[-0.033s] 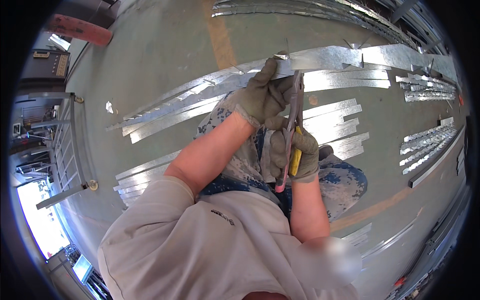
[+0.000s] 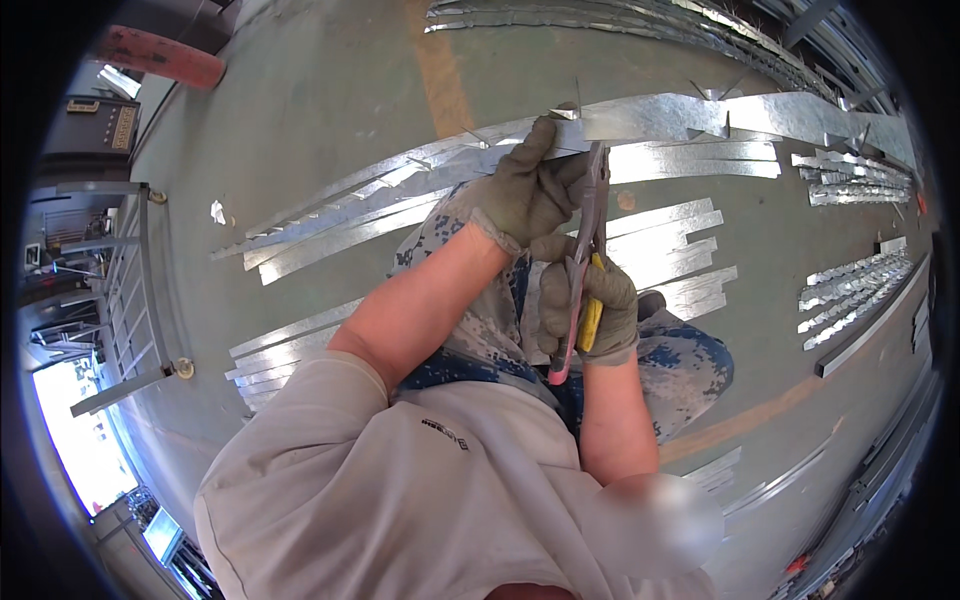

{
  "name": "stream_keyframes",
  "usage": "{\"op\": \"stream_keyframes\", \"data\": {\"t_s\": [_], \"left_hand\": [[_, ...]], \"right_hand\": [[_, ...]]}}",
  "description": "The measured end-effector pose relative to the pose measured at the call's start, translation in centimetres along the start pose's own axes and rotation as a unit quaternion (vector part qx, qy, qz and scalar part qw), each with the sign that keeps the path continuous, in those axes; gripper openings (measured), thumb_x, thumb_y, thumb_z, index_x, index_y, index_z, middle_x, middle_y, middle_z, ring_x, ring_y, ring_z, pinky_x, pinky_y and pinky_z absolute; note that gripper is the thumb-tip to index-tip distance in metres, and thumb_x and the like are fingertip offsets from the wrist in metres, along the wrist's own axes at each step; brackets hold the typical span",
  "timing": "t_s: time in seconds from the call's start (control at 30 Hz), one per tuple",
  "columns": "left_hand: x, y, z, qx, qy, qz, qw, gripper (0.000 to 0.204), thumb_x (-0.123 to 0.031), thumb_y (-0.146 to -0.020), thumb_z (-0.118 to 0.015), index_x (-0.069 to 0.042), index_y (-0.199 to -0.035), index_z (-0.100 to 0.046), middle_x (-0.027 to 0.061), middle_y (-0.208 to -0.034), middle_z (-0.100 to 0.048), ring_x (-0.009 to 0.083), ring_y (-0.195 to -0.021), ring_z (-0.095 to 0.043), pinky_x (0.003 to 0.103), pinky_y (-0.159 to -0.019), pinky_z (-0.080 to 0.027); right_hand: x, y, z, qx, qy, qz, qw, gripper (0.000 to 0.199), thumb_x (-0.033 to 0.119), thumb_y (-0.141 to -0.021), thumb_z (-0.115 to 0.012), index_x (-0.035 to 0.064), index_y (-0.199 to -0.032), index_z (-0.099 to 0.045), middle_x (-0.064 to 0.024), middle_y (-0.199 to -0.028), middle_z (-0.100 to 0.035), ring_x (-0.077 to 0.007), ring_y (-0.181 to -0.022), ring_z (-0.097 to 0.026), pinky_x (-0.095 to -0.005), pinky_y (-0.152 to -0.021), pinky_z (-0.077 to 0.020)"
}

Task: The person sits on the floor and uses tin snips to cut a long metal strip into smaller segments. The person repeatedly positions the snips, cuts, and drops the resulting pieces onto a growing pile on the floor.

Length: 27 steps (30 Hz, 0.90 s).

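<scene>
My gloved left hand [image 2: 522,197] grips a long shiny sheet-metal strip [image 2: 655,117] from below, its thumb up along the near face. Small pointed tabs stand out from the strip's edges. My gloved right hand [image 2: 600,315] is closed around the handles of tin snips [image 2: 597,200], one handle reddish and the other partly yellow. The snips point away from me, and their jaws meet the strip's lower edge just right of my left fingers. Whether the jaws have metal between them is too small to tell.
Flat metal strips [image 2: 660,240] lie in rows on the green floor around my knees. Notched strips [image 2: 850,290] are stacked at the right, with more [image 2: 560,18] at the far side. A wheeled metal frame [image 2: 130,290] and a red pipe [image 2: 165,60] stand at the left.
</scene>
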<state>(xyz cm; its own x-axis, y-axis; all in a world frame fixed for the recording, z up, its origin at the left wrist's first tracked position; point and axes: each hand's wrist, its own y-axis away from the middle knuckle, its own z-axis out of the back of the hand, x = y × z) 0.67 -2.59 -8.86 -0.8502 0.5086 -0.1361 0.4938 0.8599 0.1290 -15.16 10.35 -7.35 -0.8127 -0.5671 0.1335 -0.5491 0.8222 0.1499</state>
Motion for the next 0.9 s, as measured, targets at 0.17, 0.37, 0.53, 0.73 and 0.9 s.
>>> {"op": "stream_keyframes", "data": {"t_s": [0.17,0.37,0.53,0.73,0.9], "left_hand": [[-0.3,-0.3,0.9,0.016,0.026,0.003,1.0,0.04,-0.04,-0.113,-0.067,-0.014,-0.143,-0.068,0.0176,-0.136,-0.077,0.0348,-0.123,-0.077,0.05,-0.096,-0.07],[-0.1,0.0,0.2,0.031,0.008,-0.003,0.999,0.042,-0.042,-0.111,-0.069,-0.012,-0.141,-0.068,0.0184,-0.135,-0.077,0.0361,-0.123,-0.077,0.053,-0.099,-0.069],[-0.2,0.0,-0.1,0.064,0.015,0.002,0.998,0.043,-0.044,-0.11,-0.069,-0.011,-0.139,-0.068,0.02,-0.132,-0.079,0.0377,-0.119,-0.079,0.057,-0.101,-0.067],[-0.3,-0.2,0.1,0.065,0.034,0.004,0.997,0.044,-0.044,-0.109,-0.07,-0.011,-0.139,-0.068,0.0208,-0.13,-0.079,0.0381,-0.118,-0.079,0.057,-0.102,-0.067],[-0.2,-0.3,0.1,0.021,0.04,-0.009,0.999,0.038,-0.038,-0.112,-0.068,-0.011,-0.139,-0.067,0.0188,-0.133,-0.079,0.0346,-0.12,-0.079,0.049,-0.103,-0.068]], "right_hand": [[0.4,-0.2,-0.8,0.046,-0.016,-0.035,0.998,0.055,0.015,-0.099,-0.076,-0.0134,-0.143,-0.059,-0.0311,-0.114,-0.079,-0.0451,-0.093,-0.083,-0.0583,-0.08,-0.0719],[0.4,0.0,-1.0,0.066,-0.039,-0.064,0.995,0.059,0.014,-0.101,-0.073,-0.0165,-0.148,-0.054,-0.0337,-0.117,-0.078,-0.0505,-0.097,-0.082,-0.0612,-0.082,-0.0711],[0.5,-0.3,-0.6,0.076,-0.036,-0.074,0.994,0.06,0.014,-0.102,-0.073,-0.0178,-0.149,-0.052,-0.0342,-0.117,-0.078,-0.052,-0.098,-0.081,-0.0621,-0.083,-0.0707],[0.7,-0.4,0.9,0.069,0.001,-0.065,0.995,0.063,0.019,-0.1,-0.077,-0.0164,-0.147,-0.055,-0.0318,-0.11,-0.078,-0.0457,-0.092,-0.082,-0.06,-0.08,-0.0701],[0.3,-0.1,0.2,0.061,0.019,-0.051,0.997,0.06,0.028,-0.108,-0.072,-0.0074,-0.151,-0.051,-0.0184,-0.09,-0.071,-0.0298,-0.065,-0.069,-0.0483,-0.055,-0.0591]]}}
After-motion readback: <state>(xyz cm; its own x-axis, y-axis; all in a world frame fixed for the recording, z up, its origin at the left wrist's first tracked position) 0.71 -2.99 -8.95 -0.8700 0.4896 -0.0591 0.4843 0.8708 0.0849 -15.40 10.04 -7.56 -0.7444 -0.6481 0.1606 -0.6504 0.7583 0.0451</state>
